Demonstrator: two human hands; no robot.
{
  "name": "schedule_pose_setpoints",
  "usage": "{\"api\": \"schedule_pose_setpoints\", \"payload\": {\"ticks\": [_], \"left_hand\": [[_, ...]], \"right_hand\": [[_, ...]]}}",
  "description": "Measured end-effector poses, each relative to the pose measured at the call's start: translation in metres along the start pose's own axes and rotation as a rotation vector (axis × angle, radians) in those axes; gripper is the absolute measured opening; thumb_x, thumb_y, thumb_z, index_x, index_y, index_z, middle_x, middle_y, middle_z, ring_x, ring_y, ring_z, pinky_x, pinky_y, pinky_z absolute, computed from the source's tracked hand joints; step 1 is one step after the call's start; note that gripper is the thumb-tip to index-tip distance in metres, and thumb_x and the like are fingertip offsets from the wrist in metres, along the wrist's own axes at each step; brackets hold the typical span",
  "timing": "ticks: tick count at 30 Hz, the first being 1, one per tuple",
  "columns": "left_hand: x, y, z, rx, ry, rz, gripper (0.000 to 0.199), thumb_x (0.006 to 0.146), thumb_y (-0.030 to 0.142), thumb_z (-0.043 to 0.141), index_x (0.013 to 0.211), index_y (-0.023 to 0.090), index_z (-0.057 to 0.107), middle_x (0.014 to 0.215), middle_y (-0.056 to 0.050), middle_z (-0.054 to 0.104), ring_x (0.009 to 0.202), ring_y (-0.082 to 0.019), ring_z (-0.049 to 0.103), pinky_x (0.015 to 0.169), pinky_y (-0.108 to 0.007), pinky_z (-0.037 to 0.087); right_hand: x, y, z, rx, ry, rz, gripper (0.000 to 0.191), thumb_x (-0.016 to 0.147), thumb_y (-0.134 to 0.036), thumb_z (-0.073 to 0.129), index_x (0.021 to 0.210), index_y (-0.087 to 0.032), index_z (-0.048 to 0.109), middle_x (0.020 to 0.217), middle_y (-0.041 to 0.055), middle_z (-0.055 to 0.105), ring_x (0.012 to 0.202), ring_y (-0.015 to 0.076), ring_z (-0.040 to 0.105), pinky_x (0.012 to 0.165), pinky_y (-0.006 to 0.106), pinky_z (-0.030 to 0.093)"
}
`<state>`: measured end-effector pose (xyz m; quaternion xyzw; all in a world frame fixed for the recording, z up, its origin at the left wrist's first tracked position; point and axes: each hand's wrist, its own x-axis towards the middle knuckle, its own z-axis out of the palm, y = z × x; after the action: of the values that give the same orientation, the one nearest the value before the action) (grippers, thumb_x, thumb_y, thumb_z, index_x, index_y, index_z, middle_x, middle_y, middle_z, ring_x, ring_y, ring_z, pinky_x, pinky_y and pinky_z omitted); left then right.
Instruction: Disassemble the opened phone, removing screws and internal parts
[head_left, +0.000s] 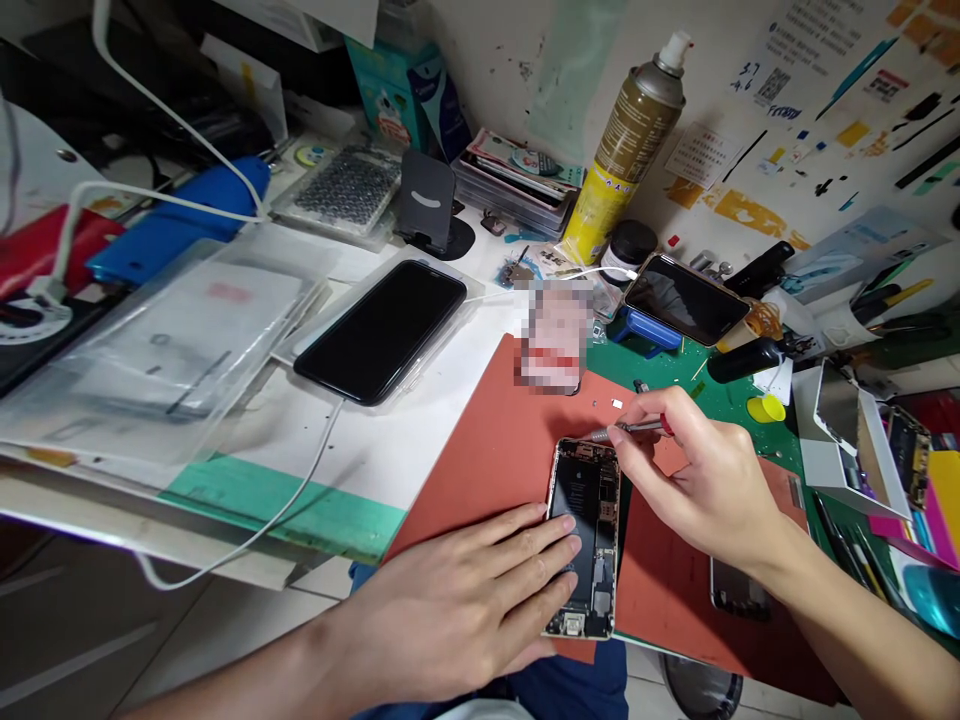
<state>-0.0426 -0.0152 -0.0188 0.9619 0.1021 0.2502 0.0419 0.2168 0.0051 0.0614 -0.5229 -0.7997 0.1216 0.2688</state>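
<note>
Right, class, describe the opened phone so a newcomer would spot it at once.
Find the large reddish mat. The left hand lies across the opened phone at its near side. Unlike the black-screened phone on the left, it has its battery and inner parts bare.

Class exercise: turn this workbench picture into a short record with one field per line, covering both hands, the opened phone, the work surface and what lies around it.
left hand: flat, fingers over the opened smartphone
right hand: pinching a slim metal tool, tip near the phone's top edge
opened phone: screen off, battery and inner parts exposed
surface: reddish-brown mat, partly over a green one
left of mat: dark-screened phone, lying flat
behind: brown-and-yellow spray can, upright
</note>
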Motion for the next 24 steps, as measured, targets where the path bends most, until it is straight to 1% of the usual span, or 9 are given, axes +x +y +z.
{"api": "schedule_pose_setpoints", "payload": {"ticks": [4, 6, 10, 13, 15, 18, 21, 23, 24], "left_hand": [[0.000, 0.000, -0.001, 0.006, -0.008, 0.006, 0.039, 0.102, 0.044, 0.063, 0.130, 0.018, 0.071, 0.141, -0.009, 0.070, 0.138, -0.023, 0.061, 0.127, -0.043, 0.038], [0.000, 0.000, 0.000, 0.004, -0.010, 0.005, 0.040, 0.102, 0.044, 0.063, 0.130, 0.017, 0.071, 0.142, -0.009, 0.070, 0.139, -0.023, 0.060, 0.127, -0.044, 0.038], [-0.001, 0.000, 0.001, -0.006, -0.006, 0.000, 0.040, 0.102, 0.044, 0.064, 0.131, 0.017, 0.071, 0.142, -0.010, 0.070, 0.139, -0.023, 0.060, 0.127, -0.044, 0.038], [0.000, 0.000, 0.001, -0.008, -0.003, 0.003, 0.039, 0.102, 0.043, 0.063, 0.130, 0.016, 0.071, 0.141, -0.010, 0.071, 0.139, -0.023, 0.061, 0.127, -0.043, 0.038], [-0.001, 0.001, 0.001, -0.007, -0.005, 0.003, 0.039, 0.102, 0.043, 0.063, 0.130, 0.016, 0.071, 0.141, -0.010, 0.071, 0.139, -0.023, 0.060, 0.127, -0.043, 0.038], [-0.002, 0.001, 0.002, -0.017, -0.010, -0.009, 0.040, 0.103, 0.044, 0.062, 0.131, 0.017, 0.070, 0.142, -0.009, 0.070, 0.139, -0.023, 0.060, 0.128, -0.042, 0.037], [-0.003, 0.002, 0.002, -0.030, -0.009, -0.018, 0.040, 0.103, 0.044, 0.062, 0.131, 0.017, 0.070, 0.142, -0.009, 0.070, 0.139, -0.023, 0.060, 0.129, -0.042, 0.036], [-0.003, 0.002, 0.002, -0.031, -0.007, -0.019, 0.039, 0.103, 0.044, 0.062, 0.131, 0.017, 0.070, 0.142, -0.009, 0.070, 0.139, -0.023, 0.060, 0.129, -0.042, 0.035], [-0.002, 0.002, 0.002, -0.031, -0.004, -0.021, 0.039, 0.103, 0.044, 0.061, 0.131, 0.018, 0.070, 0.142, -0.008, 0.070, 0.139, -0.023, 0.060, 0.129, -0.042, 0.035]], "right_hand": [[0.006, -0.004, -0.005, -0.021, -0.062, -0.070, 0.013, 0.098, -0.016, 0.060, 0.105, -0.024, 0.053, 0.083, -0.0014, 0.071, 0.063, 0.0130, 0.066, 0.057, 0.025, 0.051], [0.010, -0.005, -0.005, -0.049, -0.094, -0.112, 0.011, 0.098, -0.016, 0.059, 0.104, -0.024, 0.053, 0.083, -0.0012, 0.069, 0.063, 0.0130, 0.064, 0.058, 0.026, 0.050], [0.016, -0.004, -0.001, -0.158, -0.102, -0.163, 0.009, 0.103, -0.023, 0.059, 0.097, -0.024, 0.053, 0.069, -0.0053, 0.057, 0.053, 0.0111, 0.050, 0.050, 0.026, 0.037], [0.019, -0.003, 0.001, -0.185, -0.131, -0.168, 0.011, 0.106, -0.024, 0.054, 0.096, -0.024, 0.051, 0.071, -0.0045, 0.057, 0.055, 0.0111, 0.048, 0.052, 0.027, 0.034], [0.022, -0.004, -0.001, -0.162, -0.188, -0.162, 0.009, 0.106, -0.020, 0.051, 0.098, -0.024, 0.050, 0.075, -0.0032, 0.057, 0.058, 0.0114, 0.048, 0.055, 0.027, 0.035], [0.026, -0.006, -0.005, -0.110, -0.273, -0.158, 0.006, 0.105, -0.019, 0.050, 0.101, -0.023, 0.048, 0.083, -0.0003, 0.060, 0.064, 0.0126, 0.052, 0.058, 0.027, 0.037], [0.028, -0.007, -0.007, -0.133, -0.265, -0.125, 0.008, 0.107, -0.024, 0.051, 0.100, -0.023, 0.047, 0.078, -0.0017, 0.057, 0.061, 0.0127, 0.051, 0.056, 0.027, 0.036], [0.029, -0.009, -0.007, -0.136, -0.266, -0.114, 0.009, 0.107, -0.023, 0.050, 0.099, -0.023, 0.047, 0.075, -0.0027, 0.055, 0.059, 0.0125, 0.049, 0.056, 0.027, 0.035], [0.030, -0.009, -0.007, -0.120, -0.279, -0.119, 0.007, 0.105, -0.021, 0.050, 0.099, -0.023, 0.047, 0.077, -0.0020, 0.057, 0.061, 0.0127, 0.050, 0.057, 0.027, 0.036]]}}
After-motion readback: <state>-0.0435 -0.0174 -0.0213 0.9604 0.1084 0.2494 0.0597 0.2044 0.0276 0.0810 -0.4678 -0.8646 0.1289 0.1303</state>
